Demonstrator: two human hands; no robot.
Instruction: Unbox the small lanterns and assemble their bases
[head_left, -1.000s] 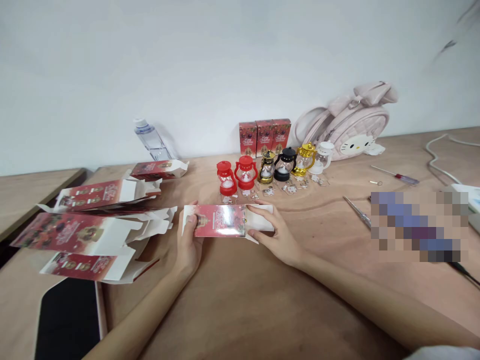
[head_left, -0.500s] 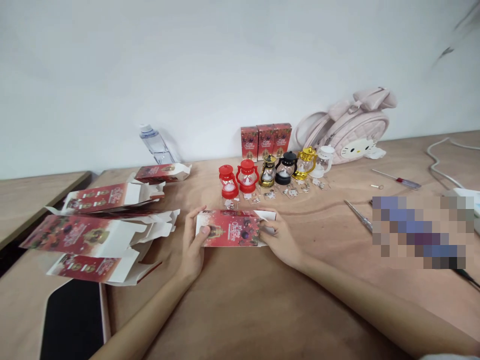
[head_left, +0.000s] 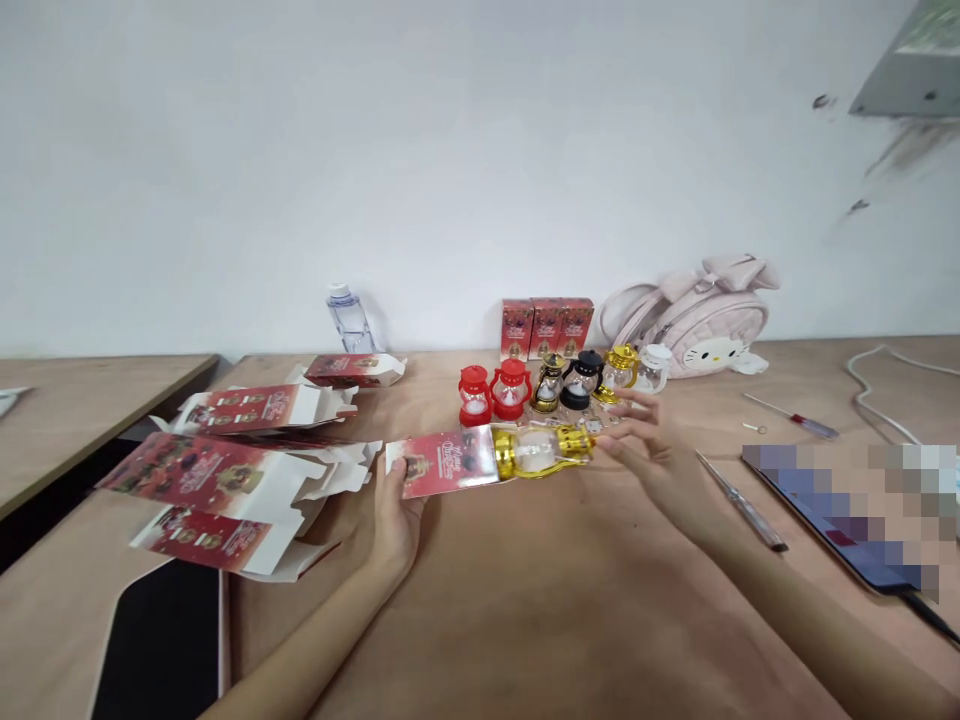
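Note:
My left hand [head_left: 400, 510] is closed around a red printed Christmas box [head_left: 446, 462], thumb on its front face. The box lies sideways above the table, its open end to the right. Out of that end sticks a gold mini lantern [head_left: 536, 450] with a clear body; its base is at the box opening. My right hand [head_left: 645, 450] pinches the lantern's top end with its fingertips. Behind the hands stands a row of small lanterns: two red lanterns [head_left: 511, 390], a bronze-coloured one [head_left: 549, 384], a black one [head_left: 582, 380], a gold one [head_left: 619, 372] and a white one [head_left: 655, 368].
Opened red boxes [head_left: 202, 475] are piled at left, above a black-topped pad [head_left: 161, 640]. Against the wall stand a bottle [head_left: 351, 320], three upright boxes [head_left: 546, 330] and a pink bag [head_left: 709, 325]. Screwdrivers [head_left: 750, 510], a tablet [head_left: 825, 520] and a white cable [head_left: 862, 385] lie at right.
The gold lantern has come partly out of the box. My right hand has moved from the box's open flaps rightward to the lantern's top. The view has tilted up.

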